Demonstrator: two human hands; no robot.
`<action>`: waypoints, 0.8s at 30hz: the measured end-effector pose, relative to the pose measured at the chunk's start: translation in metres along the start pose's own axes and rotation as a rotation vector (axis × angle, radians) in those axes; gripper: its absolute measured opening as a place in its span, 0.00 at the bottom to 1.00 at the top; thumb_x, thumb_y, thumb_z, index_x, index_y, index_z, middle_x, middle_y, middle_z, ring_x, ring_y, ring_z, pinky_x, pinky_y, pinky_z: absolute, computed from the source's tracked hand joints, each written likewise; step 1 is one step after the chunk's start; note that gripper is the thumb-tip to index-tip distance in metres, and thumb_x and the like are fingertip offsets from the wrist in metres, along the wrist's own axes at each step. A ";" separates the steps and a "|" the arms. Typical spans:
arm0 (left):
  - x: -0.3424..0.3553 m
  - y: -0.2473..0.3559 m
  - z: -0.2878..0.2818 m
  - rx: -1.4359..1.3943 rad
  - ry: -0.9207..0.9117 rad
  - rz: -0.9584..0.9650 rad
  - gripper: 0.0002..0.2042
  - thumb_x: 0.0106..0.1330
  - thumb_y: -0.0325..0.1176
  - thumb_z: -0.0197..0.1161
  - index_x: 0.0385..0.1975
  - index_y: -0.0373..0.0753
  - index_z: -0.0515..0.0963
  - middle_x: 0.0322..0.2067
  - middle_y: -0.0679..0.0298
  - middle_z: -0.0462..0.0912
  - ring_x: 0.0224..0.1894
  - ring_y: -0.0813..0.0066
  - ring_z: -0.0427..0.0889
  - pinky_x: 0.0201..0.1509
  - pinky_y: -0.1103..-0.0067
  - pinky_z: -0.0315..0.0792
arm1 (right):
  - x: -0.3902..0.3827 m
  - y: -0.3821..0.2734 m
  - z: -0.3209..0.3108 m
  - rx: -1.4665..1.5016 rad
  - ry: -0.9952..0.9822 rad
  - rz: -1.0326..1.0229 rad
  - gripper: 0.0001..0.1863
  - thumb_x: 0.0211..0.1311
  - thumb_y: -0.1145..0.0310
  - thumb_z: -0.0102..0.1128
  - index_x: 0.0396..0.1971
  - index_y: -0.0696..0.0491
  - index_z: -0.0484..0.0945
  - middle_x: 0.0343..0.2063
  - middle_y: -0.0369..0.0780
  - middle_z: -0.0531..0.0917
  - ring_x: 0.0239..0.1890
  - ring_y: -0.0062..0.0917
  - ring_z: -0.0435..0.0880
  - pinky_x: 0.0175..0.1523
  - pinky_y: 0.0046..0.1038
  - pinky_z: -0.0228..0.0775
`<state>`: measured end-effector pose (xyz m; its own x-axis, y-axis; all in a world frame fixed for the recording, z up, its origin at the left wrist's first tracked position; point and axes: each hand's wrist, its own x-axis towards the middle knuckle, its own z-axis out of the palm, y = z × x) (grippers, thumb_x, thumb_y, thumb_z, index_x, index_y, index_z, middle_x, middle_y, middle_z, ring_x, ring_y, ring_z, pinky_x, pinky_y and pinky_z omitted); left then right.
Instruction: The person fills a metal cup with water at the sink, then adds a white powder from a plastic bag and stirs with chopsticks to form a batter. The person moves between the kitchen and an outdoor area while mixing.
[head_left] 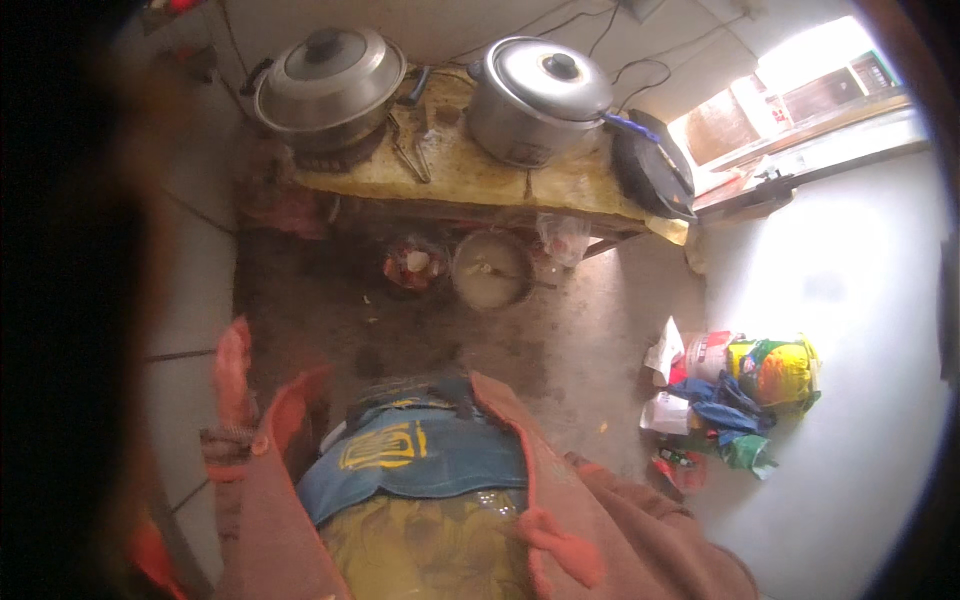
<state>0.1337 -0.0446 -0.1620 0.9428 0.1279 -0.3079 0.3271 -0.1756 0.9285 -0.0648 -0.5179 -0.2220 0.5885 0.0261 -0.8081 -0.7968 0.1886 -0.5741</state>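
Neither of my hands shows. My open brown coat (275, 535) with red trim hangs around a blue cloth (440, 455) with a yellow emblem and a patterned garment below it. At the left, a fuzzy red shape (233, 375) stands next to the coat; I cannot make out what it is. On the table ahead, a wide metal pan with a domed lid (325, 75) sits at the left. Metal tongs (408, 150) lie beside it. Right of them stands a lidded silver pot (540, 95), then a dark round pan (648, 165) with a blue-handled utensil (635, 127).
The yellow-covered table (460, 170) stands against the far wall. Under its front edge are a bowl of pale contents (492, 270), a red-and-white bag (415, 262) and a clear bag (565, 238). Several colourful packages (780, 370) lie at the right. A bright window (790, 100) is far right.
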 end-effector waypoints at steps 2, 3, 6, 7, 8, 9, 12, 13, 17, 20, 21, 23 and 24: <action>-0.022 -0.049 -0.013 0.245 -0.052 -0.210 0.23 0.74 0.45 0.46 0.60 0.37 0.68 0.59 0.58 0.71 0.62 0.66 0.67 0.68 0.71 0.57 | 0.018 -0.017 0.016 -0.057 0.068 0.066 0.25 0.67 0.51 0.45 0.55 0.52 0.75 0.54 0.42 0.77 0.53 0.34 0.75 0.59 0.34 0.65; -0.038 -0.072 -0.015 0.298 -0.080 -0.331 0.23 0.74 0.46 0.46 0.60 0.37 0.68 0.59 0.58 0.71 0.62 0.66 0.68 0.68 0.71 0.58 | 0.026 -0.025 0.017 -0.074 0.042 0.018 0.24 0.66 0.52 0.46 0.54 0.51 0.76 0.52 0.42 0.78 0.53 0.36 0.76 0.58 0.34 0.65; -0.085 -0.125 0.010 0.318 -0.207 -0.603 0.23 0.73 0.46 0.47 0.60 0.37 0.69 0.59 0.58 0.71 0.62 0.66 0.68 0.67 0.71 0.58 | 0.037 -0.035 -0.007 -0.212 0.030 0.061 0.24 0.66 0.51 0.46 0.53 0.51 0.76 0.52 0.43 0.78 0.52 0.36 0.77 0.58 0.34 0.66; -0.097 -0.135 0.026 0.301 -0.248 -0.648 0.23 0.73 0.46 0.47 0.60 0.37 0.69 0.59 0.58 0.71 0.62 0.66 0.68 0.67 0.71 0.58 | 0.033 -0.029 -0.022 -0.279 0.019 0.054 0.24 0.66 0.51 0.46 0.53 0.51 0.76 0.51 0.44 0.79 0.52 0.37 0.77 0.57 0.34 0.66; -0.108 -0.140 0.039 0.283 -0.283 -0.681 0.23 0.73 0.46 0.47 0.60 0.37 0.69 0.59 0.58 0.71 0.62 0.66 0.68 0.67 0.71 0.59 | 0.037 -0.021 -0.036 -0.359 0.009 0.046 0.24 0.66 0.51 0.46 0.53 0.51 0.77 0.51 0.44 0.79 0.52 0.37 0.77 0.57 0.34 0.66; -0.115 -0.142 0.053 0.267 -0.312 -0.701 0.23 0.72 0.46 0.48 0.60 0.37 0.69 0.59 0.58 0.71 0.62 0.66 0.68 0.67 0.71 0.59 | 0.039 -0.008 -0.053 -0.438 0.006 0.049 0.24 0.66 0.51 0.46 0.52 0.51 0.77 0.51 0.44 0.79 0.51 0.37 0.77 0.57 0.35 0.66; -0.121 -0.136 0.079 0.250 -0.352 -0.708 0.24 0.72 0.47 0.48 0.60 0.37 0.69 0.59 0.58 0.71 0.62 0.67 0.68 0.66 0.71 0.59 | 0.049 0.034 -0.100 -0.637 -0.002 0.072 0.24 0.66 0.51 0.46 0.52 0.52 0.77 0.50 0.45 0.79 0.51 0.38 0.77 0.56 0.35 0.67; -0.120 -0.131 0.084 0.248 -0.354 -0.703 0.24 0.72 0.47 0.49 0.60 0.37 0.69 0.59 0.58 0.71 0.61 0.67 0.68 0.66 0.71 0.59 | 0.054 0.046 -0.113 -0.679 -0.005 0.074 0.24 0.65 0.51 0.46 0.51 0.52 0.77 0.50 0.46 0.79 0.51 0.39 0.77 0.56 0.35 0.67; -0.117 -0.119 0.092 0.249 -0.340 -0.700 0.24 0.71 0.48 0.50 0.59 0.38 0.70 0.58 0.59 0.72 0.61 0.67 0.69 0.65 0.71 0.60 | 0.069 0.075 -0.149 -0.801 -0.020 0.074 0.24 0.65 0.51 0.46 0.51 0.52 0.77 0.49 0.47 0.79 0.50 0.40 0.78 0.55 0.36 0.68; -0.116 -0.116 0.093 0.247 -0.325 -0.699 0.24 0.71 0.48 0.51 0.59 0.38 0.70 0.58 0.59 0.72 0.61 0.67 0.69 0.65 0.71 0.61 | 0.075 0.078 -0.161 -0.863 -0.036 0.051 0.24 0.65 0.51 0.46 0.50 0.52 0.78 0.48 0.48 0.79 0.49 0.41 0.78 0.54 0.37 0.69; -0.116 -0.116 0.094 0.247 -0.320 -0.702 0.24 0.70 0.48 0.51 0.59 0.38 0.70 0.58 0.59 0.72 0.61 0.67 0.69 0.65 0.71 0.61 | 0.076 0.078 -0.163 -0.880 -0.042 0.042 0.24 0.65 0.51 0.46 0.50 0.52 0.78 0.48 0.49 0.79 0.49 0.41 0.78 0.54 0.37 0.69; -0.116 -0.116 0.095 0.254 -0.323 -0.703 0.24 0.70 0.48 0.52 0.59 0.38 0.70 0.58 0.59 0.72 0.61 0.67 0.69 0.65 0.71 0.61 | 0.081 0.079 -0.167 -0.915 -0.050 0.029 0.24 0.65 0.50 0.46 0.49 0.53 0.78 0.48 0.49 0.79 0.49 0.41 0.78 0.53 0.37 0.69; -0.117 -0.116 0.096 0.242 -0.313 -0.711 0.24 0.70 0.49 0.52 0.59 0.38 0.70 0.58 0.59 0.72 0.61 0.67 0.69 0.64 0.71 0.62 | 0.084 0.080 -0.169 -0.932 -0.052 0.021 0.24 0.65 0.50 0.46 0.49 0.53 0.78 0.47 0.50 0.79 0.49 0.42 0.78 0.53 0.37 0.69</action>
<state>-0.0083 -0.1327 -0.2538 0.4675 0.0159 -0.8839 0.8254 -0.3660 0.4299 -0.1017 -0.6665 -0.3582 0.5597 0.0689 -0.8258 -0.5827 -0.6758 -0.4514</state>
